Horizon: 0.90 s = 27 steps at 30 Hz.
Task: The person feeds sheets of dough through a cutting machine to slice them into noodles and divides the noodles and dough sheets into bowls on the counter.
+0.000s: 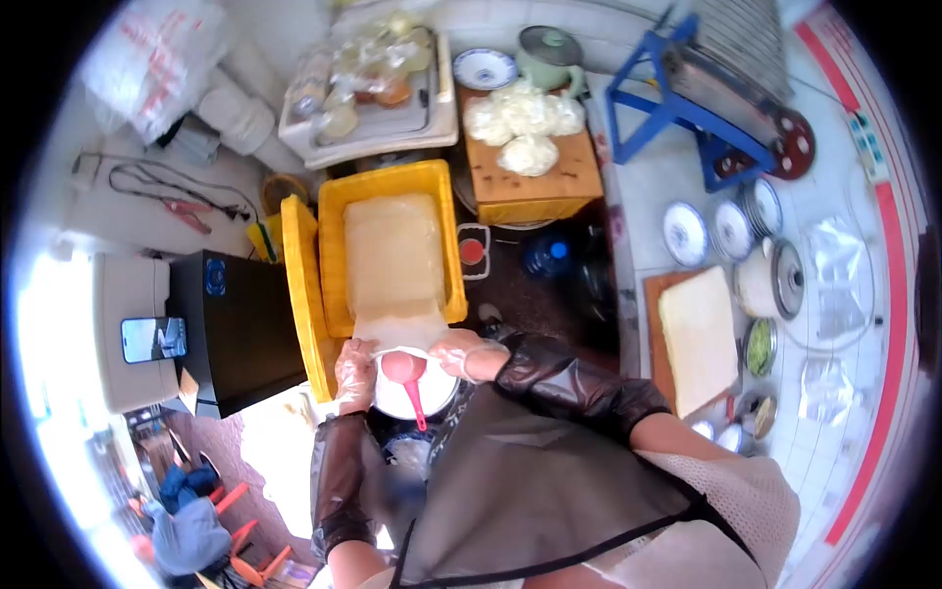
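Observation:
My left hand (355,374), in a clear plastic glove, pinches the left corner of a thin pale sheet (400,330). The sheet's right corner is held by my gloved right hand (465,354). It stretches between both hands at the near edge of a yellow crate (454,294). A stack of pale sheets (394,250) lies inside the crate. Just below the held sheet, a pink ladle (413,396) rests over a round white container (442,385), its bowl between my hands.
A yellow lid (302,294) leans left of the crate. Behind stand a white bin (446,123) and a wooden board (579,175) with bagged food. At right are a slab (699,339), bowls (684,234) and a blue-framed machine (638,93). A person (186,530) is at lower left.

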Each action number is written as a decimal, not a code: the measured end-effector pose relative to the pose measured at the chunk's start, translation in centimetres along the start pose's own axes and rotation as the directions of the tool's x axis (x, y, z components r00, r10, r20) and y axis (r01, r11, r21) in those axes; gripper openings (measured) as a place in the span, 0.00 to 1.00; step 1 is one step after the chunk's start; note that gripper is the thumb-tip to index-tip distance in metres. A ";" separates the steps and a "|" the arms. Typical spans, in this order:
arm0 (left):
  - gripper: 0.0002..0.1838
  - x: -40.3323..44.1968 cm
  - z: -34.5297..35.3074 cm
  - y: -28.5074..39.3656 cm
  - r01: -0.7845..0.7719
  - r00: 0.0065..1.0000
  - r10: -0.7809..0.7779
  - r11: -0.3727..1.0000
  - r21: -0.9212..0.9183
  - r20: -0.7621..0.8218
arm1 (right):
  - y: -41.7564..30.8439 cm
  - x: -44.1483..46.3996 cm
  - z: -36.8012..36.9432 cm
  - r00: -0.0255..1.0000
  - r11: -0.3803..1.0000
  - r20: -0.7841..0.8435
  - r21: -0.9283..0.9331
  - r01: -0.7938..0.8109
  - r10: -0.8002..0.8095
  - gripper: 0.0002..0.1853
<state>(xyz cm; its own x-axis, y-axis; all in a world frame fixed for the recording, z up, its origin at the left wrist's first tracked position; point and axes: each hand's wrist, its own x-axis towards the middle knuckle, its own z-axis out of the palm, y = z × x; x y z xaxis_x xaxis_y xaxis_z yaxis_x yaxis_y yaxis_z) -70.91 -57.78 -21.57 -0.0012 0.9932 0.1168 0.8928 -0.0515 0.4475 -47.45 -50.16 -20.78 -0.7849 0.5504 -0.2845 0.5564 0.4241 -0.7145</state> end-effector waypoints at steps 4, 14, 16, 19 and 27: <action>0.17 2.5 -4.1 6.3 -0.100 0.995 0.098 0.992 -0.076 -0.028 | -0.5 -4.3 -5.3 0.995 0.999 -0.101 -0.029 0.025 -0.027 0.06; 0.10 17.8 -11.7 28.6 -0.338 0.940 0.338 0.915 -0.219 -0.037 | 4.6 -25.0 -29.7 0.822 0.949 -0.482 -0.235 0.212 -0.303 0.09; 0.09 20.8 -13.4 34.9 -0.444 0.894 0.445 0.870 -0.213 -0.045 | 4.9 -30.3 -34.7 0.784 0.954 -0.550 -0.228 0.193 -0.289 0.10; 0.12 25.9 -14.8 42.1 -0.705 0.709 0.690 0.700 -0.114 -0.145 | 5.6 -36.7 -41.7 0.780 0.975 -0.622 0.128 0.180 -0.062 0.10; 0.17 42.6 -17.1 58.4 -0.566 0.823 0.540 0.803 -0.186 -0.176 | 10.1 -42.5 -61.9 0.177 0.993 -0.984 0.001 0.117 -0.020 0.15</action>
<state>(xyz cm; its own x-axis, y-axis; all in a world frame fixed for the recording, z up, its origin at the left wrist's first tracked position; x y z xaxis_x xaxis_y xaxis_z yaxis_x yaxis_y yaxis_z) -26.54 -20.31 24.72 0.4017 0.7713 0.4936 0.6339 -0.6232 0.4580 8.40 -24.75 23.72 0.1187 0.7965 0.5928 0.4605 0.4848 -0.7436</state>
